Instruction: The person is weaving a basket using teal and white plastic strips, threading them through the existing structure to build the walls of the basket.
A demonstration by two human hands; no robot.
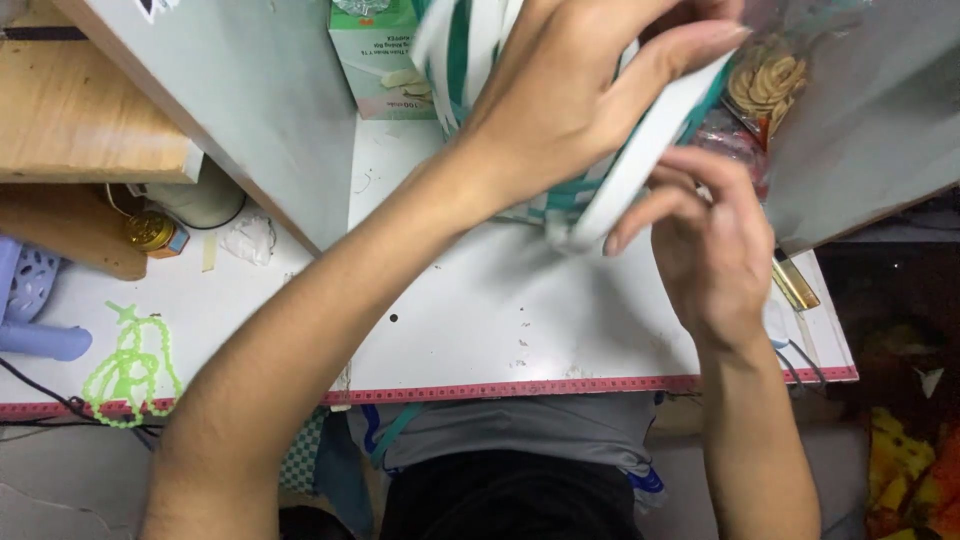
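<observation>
White-and-teal woven strip piece (600,190) up over white table (480,300), partly woven. Left hand (570,90) clamps its body; right hand (710,250) pinches loose white strip (640,160). Strip ends still unwoven.

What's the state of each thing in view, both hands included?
Left hand: gripping the woven strips from above.
Right hand: fingers pinching a white strip end.
Woven strips: white and teal, part-woven, held above the table.
Green box: upright, top out of frame.
Snack bag: clear, closure not visible.
</observation>
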